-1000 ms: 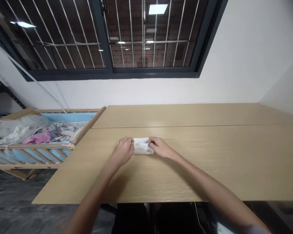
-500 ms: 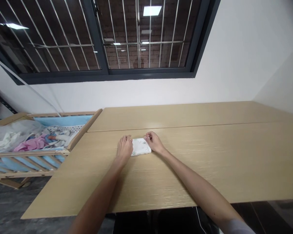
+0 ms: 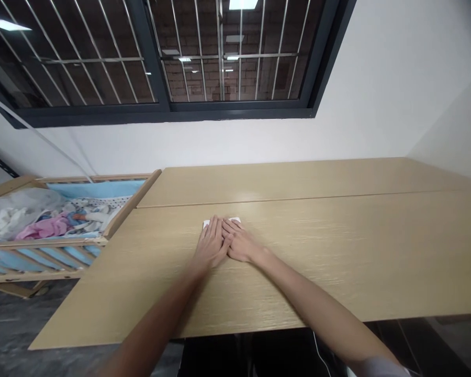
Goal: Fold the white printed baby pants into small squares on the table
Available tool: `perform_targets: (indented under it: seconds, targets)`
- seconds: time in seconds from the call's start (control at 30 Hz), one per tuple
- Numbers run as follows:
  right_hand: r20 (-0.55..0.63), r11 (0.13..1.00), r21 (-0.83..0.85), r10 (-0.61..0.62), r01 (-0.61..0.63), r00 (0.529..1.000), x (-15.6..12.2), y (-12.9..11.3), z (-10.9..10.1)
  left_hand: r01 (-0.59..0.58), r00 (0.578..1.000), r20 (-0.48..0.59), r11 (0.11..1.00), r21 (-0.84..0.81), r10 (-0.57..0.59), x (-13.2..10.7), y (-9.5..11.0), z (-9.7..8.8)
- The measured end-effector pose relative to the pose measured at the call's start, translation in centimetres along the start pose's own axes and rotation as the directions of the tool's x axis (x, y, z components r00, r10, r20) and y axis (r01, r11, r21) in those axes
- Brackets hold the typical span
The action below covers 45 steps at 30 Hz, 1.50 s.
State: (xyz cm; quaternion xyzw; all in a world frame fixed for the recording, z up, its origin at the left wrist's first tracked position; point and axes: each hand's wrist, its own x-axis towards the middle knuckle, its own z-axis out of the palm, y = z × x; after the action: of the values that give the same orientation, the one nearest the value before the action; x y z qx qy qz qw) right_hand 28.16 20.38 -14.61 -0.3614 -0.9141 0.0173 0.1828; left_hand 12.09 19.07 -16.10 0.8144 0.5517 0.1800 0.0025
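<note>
A small folded white cloth (image 3: 235, 220) lies on the wooden table (image 3: 337, 251), and only its far corners show past my fingers. My left hand (image 3: 211, 245) lies flat on top of it with fingers stretched out. My right hand (image 3: 238, 242) lies flat beside it, touching the left hand, and also presses on the cloth. Both hands are open and side by side.
A wooden baby cot (image 3: 58, 230) with blue lining stands against the table's left end, holding a heap of white, pink and patterned clothes (image 3: 47, 220). A white wall and a barred window (image 3: 160, 57) are beyond the table. The table's near edge runs close to me.
My hands were at the two ends of the cloth, gripping it. They have come together and now lie flat over the cloth, covering most of it.
</note>
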Motion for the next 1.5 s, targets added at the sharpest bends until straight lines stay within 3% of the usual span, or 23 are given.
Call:
perform_targets:
  seconds: [0.27,0.4,0.5,0.67,0.8,0.9,0.97,1.07,1.13,1.17,1.3,1.4,1.5]
  targets:
    - [0.116,0.951,0.214,0.201,-0.222,0.973,-1.7,1.9,-1.8,0.025,1.0,0.01,0.999,0.032,-0.026,-0.1,-1.0,-0.4]
    - [0.048,0.953,0.264,0.144,-0.152,0.988,-1.8,2.3,-2.0,-0.126,0.992,0.001,0.991,-0.041,0.126,-0.1,-1.8,-3.3]
    - [-0.007,0.959,0.271,0.083,-0.078,0.997,-1.8,2.6,-2.3,-0.162,0.986,0.024,0.984,-0.069,0.164,-0.2,-2.8,-5.2]
    - [-0.015,0.944,0.32,0.091,-0.082,0.996,-1.6,3.4,-1.6,-0.13,0.988,0.071,0.99,-0.056,0.134,-0.2,-3.7,-4.8]
    - [-0.105,0.903,0.395,0.228,-0.17,0.968,-1.2,3.5,-0.9,-0.079,0.996,-0.043,0.997,-0.019,0.078,0.0,-3.3,-4.5]
    - [-0.155,0.786,0.589,0.337,-0.187,0.929,-0.7,3.2,-1.3,0.028,0.992,-0.121,0.991,-0.13,-0.044,0.3,-2.7,-5.6]
    - [-0.162,0.634,0.754,0.434,-0.173,0.886,-0.3,3.2,-1.8,0.072,0.989,-0.089,0.919,-0.387,-0.115,0.4,-2.2,-6.6]
    - [-0.131,0.431,0.886,0.586,-0.171,0.8,0.1,3.5,-2.2,0.177,0.984,0.124,0.607,-0.775,-0.128,0.3,-1.7,-7.6]
    - [-0.091,0.383,0.896,0.653,-0.224,0.752,0.2,3.8,-1.9,0.29,0.956,0.275,0.463,-0.838,-0.101,0.0,-1.3,-7.5]
    - [-0.068,0.389,0.88,0.671,-0.272,0.738,0.2,3.9,-1.7,0.342,0.937,0.334,0.454,-0.823,-0.101,-0.1,-1.2,-7.2]
    - [-0.037,0.537,0.723,0.658,-0.435,0.752,-0.1,3.8,-0.6,0.425,0.885,0.444,0.627,-0.653,-0.138,-0.7,-0.8,-5.6]
    - [-0.054,0.597,0.662,0.641,-0.453,0.766,-0.2,3.8,-0.2,0.356,0.908,0.375,0.811,-0.464,-0.184,-0.7,-0.6,-5.0]
    - [-0.035,0.61,0.641,0.63,-0.466,0.776,-0.3,3.8,-0.4,0.336,0.907,0.35,0.903,-0.268,-0.234,-0.2,-0.4,-5.7]
